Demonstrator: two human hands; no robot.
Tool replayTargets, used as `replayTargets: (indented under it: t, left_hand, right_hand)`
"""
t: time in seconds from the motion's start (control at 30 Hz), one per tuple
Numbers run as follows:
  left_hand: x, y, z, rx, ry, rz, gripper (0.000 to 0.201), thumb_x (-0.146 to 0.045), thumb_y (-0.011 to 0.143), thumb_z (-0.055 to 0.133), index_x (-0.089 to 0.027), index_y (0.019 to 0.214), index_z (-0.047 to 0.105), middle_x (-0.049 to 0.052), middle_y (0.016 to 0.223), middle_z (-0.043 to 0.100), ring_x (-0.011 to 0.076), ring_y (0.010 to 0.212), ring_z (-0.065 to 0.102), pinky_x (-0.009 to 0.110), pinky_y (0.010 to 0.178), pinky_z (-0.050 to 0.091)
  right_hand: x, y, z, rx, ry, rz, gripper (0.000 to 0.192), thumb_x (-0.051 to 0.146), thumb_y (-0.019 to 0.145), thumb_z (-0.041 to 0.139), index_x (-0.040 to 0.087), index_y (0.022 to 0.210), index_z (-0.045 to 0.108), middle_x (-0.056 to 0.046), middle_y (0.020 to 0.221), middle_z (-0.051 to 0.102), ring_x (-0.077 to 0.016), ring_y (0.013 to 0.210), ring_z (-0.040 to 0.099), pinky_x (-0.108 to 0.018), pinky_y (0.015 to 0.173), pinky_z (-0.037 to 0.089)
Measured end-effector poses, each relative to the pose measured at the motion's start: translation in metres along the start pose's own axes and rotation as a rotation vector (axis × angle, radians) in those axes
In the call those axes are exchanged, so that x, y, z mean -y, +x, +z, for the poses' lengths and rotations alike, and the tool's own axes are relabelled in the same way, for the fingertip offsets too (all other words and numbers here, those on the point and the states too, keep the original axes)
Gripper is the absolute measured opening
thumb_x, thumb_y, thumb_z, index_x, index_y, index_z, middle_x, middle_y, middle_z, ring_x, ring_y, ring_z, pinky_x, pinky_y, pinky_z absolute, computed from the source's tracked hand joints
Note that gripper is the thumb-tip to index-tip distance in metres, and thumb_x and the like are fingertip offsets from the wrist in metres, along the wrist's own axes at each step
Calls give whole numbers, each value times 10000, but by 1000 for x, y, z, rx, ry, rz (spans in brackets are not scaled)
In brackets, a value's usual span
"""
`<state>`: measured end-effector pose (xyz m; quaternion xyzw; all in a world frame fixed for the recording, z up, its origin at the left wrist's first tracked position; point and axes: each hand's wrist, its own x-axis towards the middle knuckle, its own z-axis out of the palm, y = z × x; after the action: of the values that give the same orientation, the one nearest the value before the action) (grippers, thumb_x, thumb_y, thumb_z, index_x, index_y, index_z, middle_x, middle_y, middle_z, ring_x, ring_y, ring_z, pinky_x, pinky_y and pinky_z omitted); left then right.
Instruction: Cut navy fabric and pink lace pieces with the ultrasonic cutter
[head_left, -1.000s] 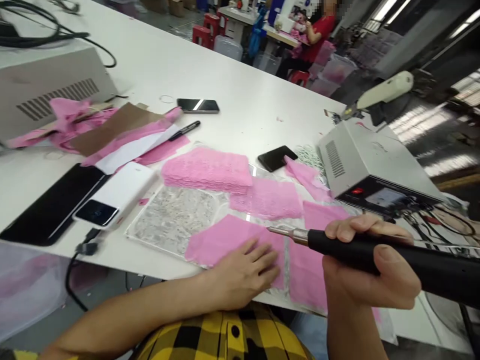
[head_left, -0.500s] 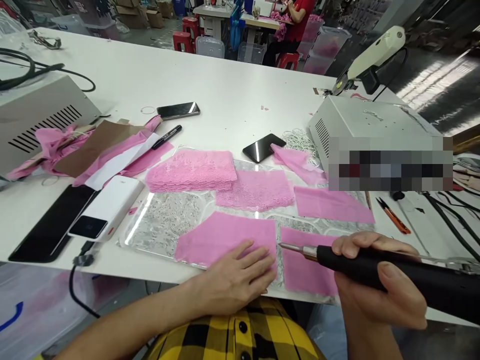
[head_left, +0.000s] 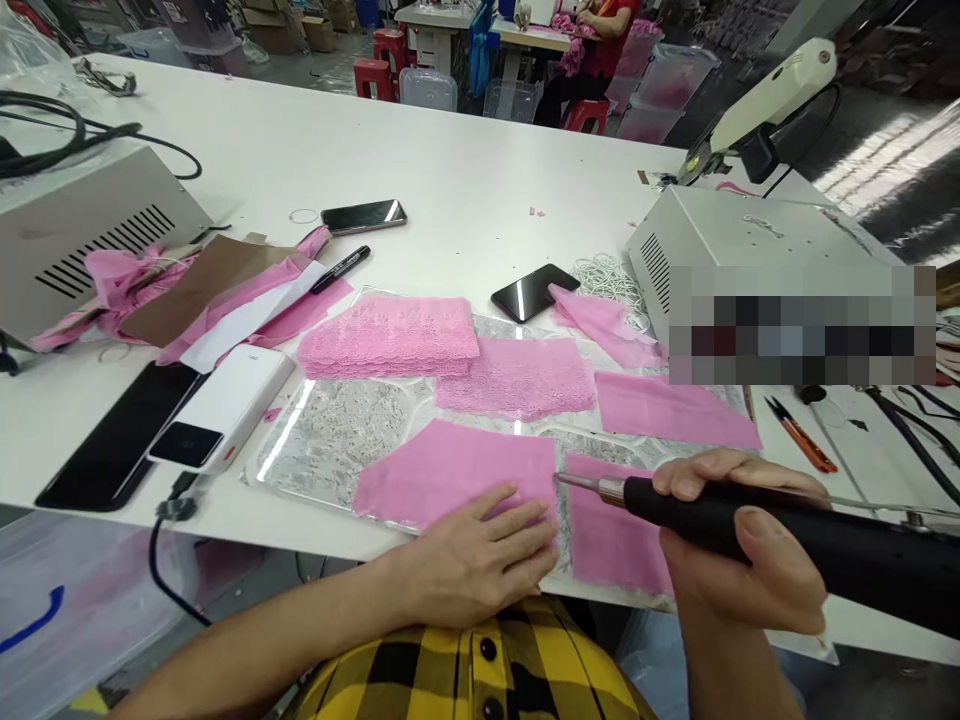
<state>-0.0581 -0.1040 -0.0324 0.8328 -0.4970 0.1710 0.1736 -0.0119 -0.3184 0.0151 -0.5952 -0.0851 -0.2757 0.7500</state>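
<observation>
Pointed metal tip (head_left: 579,482) at the edge of a pink fabric panel (head_left: 442,465)

The panel lies flat at the lower centre of the frame, on a glossy, mottled grey board (head_left: 341,430). The left hand (head_left: 480,560) rests palm down over its lower right part, fingers a little spread. At the lower right I see the right hand (head_left: 750,545) with fingers and thumb wrapped round a thick black-handled tool (head_left: 862,550); the tip points left, right at the panel's edge, though I can't tell whether it touches the cloth. A second pink panel (head_left: 615,535) lies just to the right, a narrow gap between the two, partly hidden by the tool and the right hand.

Near the middle of the frame, a stack of pink lace (head_left: 386,340) sits beside a flatter lace piece (head_left: 517,378), overlapping its left end. Just above them a black smartphone (head_left: 535,292) lies next to a tangle of white cord (head_left: 611,285), with a grey metal box (head_left: 750,230) at the right, its front blurred out. Over at the left of the frame, a white power bank (head_left: 240,400) overlaps a flat black slab (head_left: 112,440), and a black marker (head_left: 341,268) lies above. In the upper right of centre, a person in red (head_left: 611,45) sits on a red stool
</observation>
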Motion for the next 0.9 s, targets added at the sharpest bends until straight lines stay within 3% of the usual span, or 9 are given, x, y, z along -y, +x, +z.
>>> replayTargets:
  t: [0.23, 0.57, 0.9]
  left_hand:
    - [1, -1, 3, -13, -8, 4, 309, -293, 972, 507, -123, 1203, 624, 70, 1264, 648, 235, 1238, 543, 428, 1102, 385]
    - [1, -1, 1, -30, -6, 36, 300, -290, 965, 521, -110, 1173, 640, 79, 1229, 663, 244, 1214, 557, 422, 1095, 392]
    - [1, -1, -1, -42, 4, 37, 292, -283, 960, 525, -105, 1155, 650, 87, 1216, 666, 239, 1207, 556, 419, 1076, 416]
  right_hand:
    - [-3, 1, 2, 26, -1, -21, 129, 194, 653, 568, 193, 775, 609, -2, 724, 603, -146, 522, 527, -333, 487, 478]
    - [11, -9, -11, 97, 35, 76, 139, 258, 699, 603, 190, 820, 611, -4, 753, 595, -135, 552, 523, -321, 497, 474]
    - [12, -10, -11, 104, 5, 97, 123, 260, 706, 627, 197, 808, 601, 1, 740, 598, -138, 542, 523, -330, 499, 480]
